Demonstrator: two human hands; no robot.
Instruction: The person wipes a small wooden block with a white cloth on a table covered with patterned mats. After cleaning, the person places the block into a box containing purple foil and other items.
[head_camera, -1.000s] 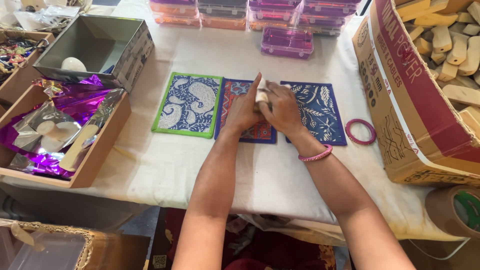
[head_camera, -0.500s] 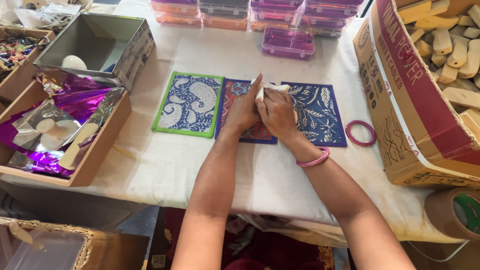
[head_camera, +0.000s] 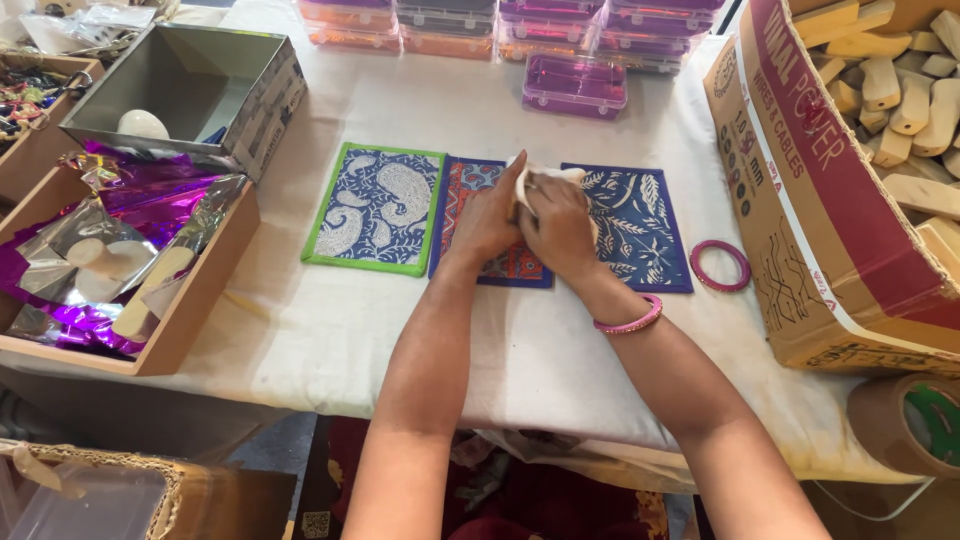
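A small white cloth-like piece (head_camera: 545, 180) is pinched between both hands above the red-patterned mat (head_camera: 492, 225), the middle one of three laid side by side on the white tablecloth (head_camera: 520, 350). The right hand (head_camera: 562, 228) is closed around the piece from the right; the left hand (head_camera: 488, 218) presses its fingers against the left side, thumb hidden. What the piece is cannot be told.

For a clean hold, both hands should in this inspector's judgement stay low over the mat, wrists steady.

Clearances: the green-edged paisley mat (head_camera: 378, 208) lies just left, the dark blue leaf mat (head_camera: 635, 228) just right — partly under the right hand. A pink bangle (head_camera: 721, 265) sits near that mat's right edge, and the cardboard box of wooden blocks (head_camera: 830, 200) walls off the right. Open cloth lies toward the person; pink plastic cases (head_camera: 575, 85) line the far edge.
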